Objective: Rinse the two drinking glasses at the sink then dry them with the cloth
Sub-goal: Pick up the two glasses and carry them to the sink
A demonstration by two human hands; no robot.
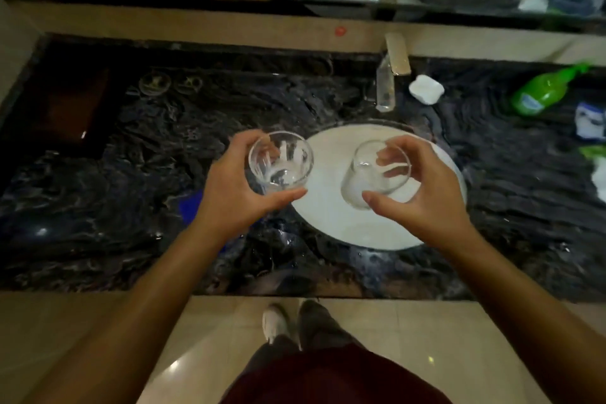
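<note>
Seemingly early on, a person is standing at a dark marble counter, holding both drinking glasses over the white sink (331,223) at frame centre. Left hand (229,187) is curling around the left glass (280,161); right hand (426,187) is pinching the tilted right glass (377,174). No water is visibly running from the tap (385,85); rinsing and drying are probably both remaining.
</note>
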